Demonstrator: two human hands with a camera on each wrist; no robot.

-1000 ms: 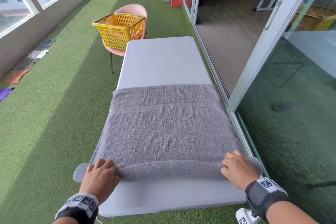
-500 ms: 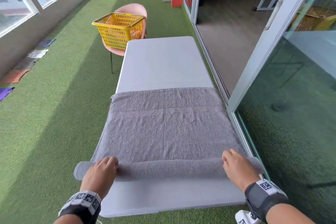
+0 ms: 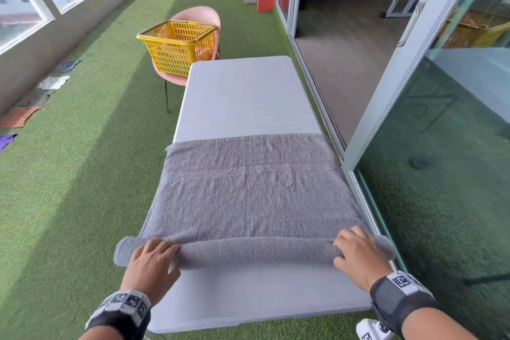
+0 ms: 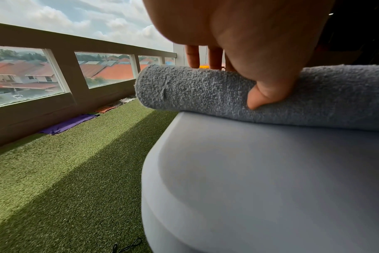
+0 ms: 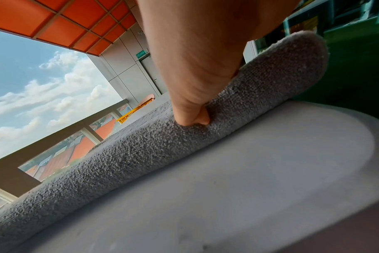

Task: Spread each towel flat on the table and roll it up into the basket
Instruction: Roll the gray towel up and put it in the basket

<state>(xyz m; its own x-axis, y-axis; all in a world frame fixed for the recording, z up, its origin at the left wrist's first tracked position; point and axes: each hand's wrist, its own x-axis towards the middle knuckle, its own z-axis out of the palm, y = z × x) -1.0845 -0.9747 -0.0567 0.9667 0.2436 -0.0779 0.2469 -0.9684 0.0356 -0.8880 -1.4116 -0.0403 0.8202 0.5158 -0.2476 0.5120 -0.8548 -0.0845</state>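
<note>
A grey towel (image 3: 248, 196) lies across the near half of the white table (image 3: 242, 96), and its near end is wound into a roll (image 3: 254, 252). My left hand (image 3: 154, 259) grips the roll's left end; the left wrist view shows the thumb (image 4: 266, 92) on the near side of the roll (image 4: 195, 89) and the fingers over the top. My right hand (image 3: 356, 251) grips the right end, with its thumb (image 5: 188, 109) dug into the roll (image 5: 141, 154). The yellow basket (image 3: 176, 47) stands on a pink chair (image 3: 198, 15) beyond the table's far left corner.
Both ends of the roll overhang the table's sides. A glass sliding door frame (image 3: 414, 91) runs close along the right. Several other cloths (image 3: 19, 116) lie on the green turf by the left wall. The far half of the table is bare.
Both hands have turned the roll a little further away from me. The roll is thicker and the flat stretch of towel is shorter.
</note>
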